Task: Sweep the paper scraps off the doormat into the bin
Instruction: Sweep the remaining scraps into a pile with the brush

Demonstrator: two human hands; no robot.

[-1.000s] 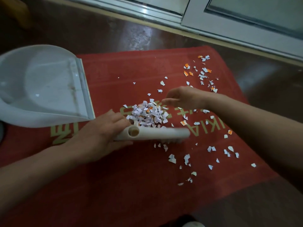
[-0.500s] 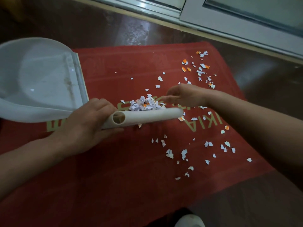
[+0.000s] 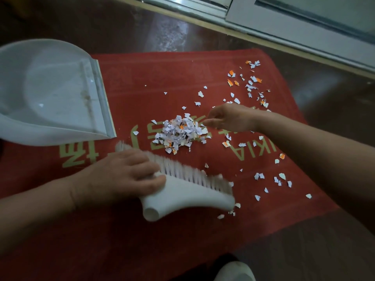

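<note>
A red doormat (image 3: pixel 172 240) with pale lettering lies on the dark floor. A heap of white and orange paper scraps (image 3: pixel 179 132) sits at its middle. More loose scraps (image 3: pixel 251 82) are strewn at the back right and front right. My left hand (image 3: pixel 123 175) grips a white hand brush (image 3: pixel 188 193), tilted with its bristles pointing away, just in front of the heap. My right hand (image 3: pixel 227 118) rests at the heap's right edge with loosely curled fingers; whether it pinches a scrap is unclear. A white dustpan (image 3: pixel 50 94) lies at the left, its lip on the mat.
A pale sliding door frame (image 3: pixel 284 23) runs along the back. The dark glossy floor (image 3: pixel 324 250) surrounds the mat. A white rounded object, perhaps a slipper (image 3: pixel 235 272), shows at the bottom edge.
My left hand has pulled the brush back toward me and tipped it so the bristles show. The scrap heap is now uncovered. My right hand stays at the heap's right side.
</note>
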